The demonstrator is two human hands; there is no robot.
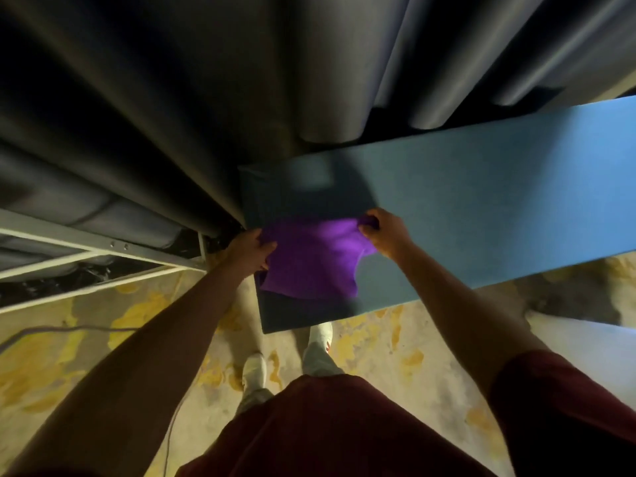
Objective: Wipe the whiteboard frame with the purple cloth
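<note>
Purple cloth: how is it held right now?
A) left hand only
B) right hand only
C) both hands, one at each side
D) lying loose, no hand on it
C: the left hand grips the purple cloth at its left edge and the right hand pinches its upper right corner, over the blue surface.

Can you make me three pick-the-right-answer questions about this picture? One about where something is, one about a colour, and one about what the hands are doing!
1. Where is the purple cloth?
A. on the floor
B. spread on the blue surface
C. hanging on the curtain

2. What colour is the person's sleeve?
A. dark red
B. green
C. white

3. What are the hands doing?
A. both empty
B. only one holds the cloth
C. each grips one edge of the cloth

Answers:
1 B, the cloth lies flat on the blue top.
2 A, the sleeve is dark red.
3 C, the left hand pinches the left edge and the right hand the right edge.
</note>
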